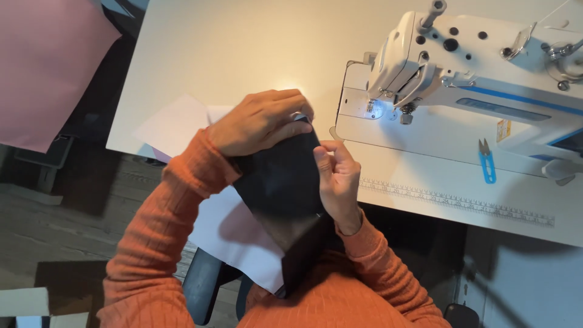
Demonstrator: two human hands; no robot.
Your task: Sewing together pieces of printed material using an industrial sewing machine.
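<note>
The left hand (261, 121) curls over the top end of a piece of black fabric (285, 182), its grip pressed together on the cloth with the thumb lying across the front and the fingers wrapped behind. The right hand (337, 179) lies along the fabric's right edge, thumb and fingers pinching that edge. Both arms wear ribbed orange sleeves (152, 243). The black fabric is held up in the air between the two hands, above the person's lap and just off the near edge of the white surface (243, 42); its lower end hangs down against the orange sweater. Under it, pale lilac cloth (237, 234) drapes from the surface's near edge over the lap. On the right half of the surface stands a white sewing machine (473, 54) with a small lit lamp at the needle (371, 108). A pair of blue thread snips (486, 161) lies on the machine bed, and a printed ruler strip (455, 203) runs along the near edge on the right. A pink sheet (48, 61) hangs past the surface's left edge, over the wooden floor (61, 212)
</note>
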